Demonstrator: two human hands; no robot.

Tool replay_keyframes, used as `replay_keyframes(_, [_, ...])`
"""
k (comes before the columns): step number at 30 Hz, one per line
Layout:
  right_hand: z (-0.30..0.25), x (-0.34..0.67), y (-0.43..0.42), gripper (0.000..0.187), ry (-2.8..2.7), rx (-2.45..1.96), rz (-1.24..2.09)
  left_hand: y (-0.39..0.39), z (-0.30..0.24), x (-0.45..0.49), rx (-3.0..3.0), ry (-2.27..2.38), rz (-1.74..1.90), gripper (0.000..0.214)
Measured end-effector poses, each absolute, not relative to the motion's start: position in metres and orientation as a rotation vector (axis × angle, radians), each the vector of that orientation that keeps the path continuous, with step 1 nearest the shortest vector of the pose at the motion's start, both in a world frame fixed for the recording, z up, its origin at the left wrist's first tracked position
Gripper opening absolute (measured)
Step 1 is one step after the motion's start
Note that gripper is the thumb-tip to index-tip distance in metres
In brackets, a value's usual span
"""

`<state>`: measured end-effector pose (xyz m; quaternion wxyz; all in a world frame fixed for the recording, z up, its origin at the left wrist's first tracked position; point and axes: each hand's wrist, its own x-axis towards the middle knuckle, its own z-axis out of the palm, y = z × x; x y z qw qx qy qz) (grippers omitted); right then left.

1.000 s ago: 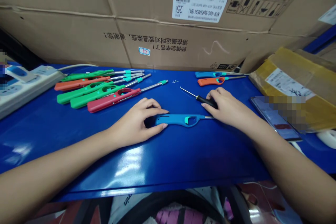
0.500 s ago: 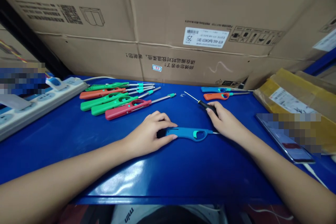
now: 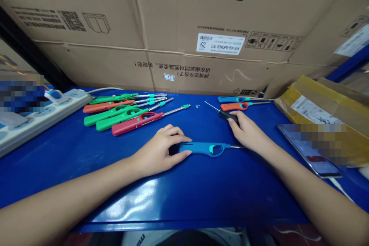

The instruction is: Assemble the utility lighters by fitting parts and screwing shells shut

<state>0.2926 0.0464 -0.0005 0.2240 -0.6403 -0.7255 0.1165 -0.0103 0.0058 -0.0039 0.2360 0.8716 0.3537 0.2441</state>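
My left hand [image 3: 163, 148] is closed on the handle end of a blue gas lighter [image 3: 200, 148] with a teal trigger, which lies flat near the middle of the table. Its thin metal tube points right, and the far end is hidden behind my right hand [image 3: 248, 130]. Those right fingers are wrapped round the black handle of a screwdriver [image 3: 229, 116]. The screwdriver's thin shaft points up and to the left, away from the lighter. A small white mark [image 3: 197, 106] shows on the table left of its tip.
Several green, orange and red lighters [image 3: 137, 123] lie at the back left beside a white power strip [image 3: 57, 109]. A blue lighter [image 3: 227, 100] and an orange lighter [image 3: 230, 107] lie back right. A phone [image 3: 308, 152] and yellow package [image 3: 300, 88] sit right; a cardboard box [image 3: 167, 19] stands behind.
The camera view has shifted a little. My right hand and the screwdriver have moved slightly right relative to the table, the tip now farther from the white mark. My left hand still grips the lighter.
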Motion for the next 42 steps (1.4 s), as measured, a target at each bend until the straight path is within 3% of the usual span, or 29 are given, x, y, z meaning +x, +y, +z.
replay_keyframes(24, [-0.013,0.301,0.069,0.033,-1.863,-1.668,0.309,0.006,-0.003,-0.008,2.378,0.954,0.677,0.028])
replay_keyframes(31, [-0.002,0.300,0.058,0.043,-1.703,-1.634,0.417,0.006,-0.005,-0.009,2.381,0.970,0.672,0.031])
replay_keyframes(42, [0.029,0.271,0.020,0.018,-1.333,-1.120,0.949,0.005,-0.007,-0.006,2.317,0.903,0.689,0.049])
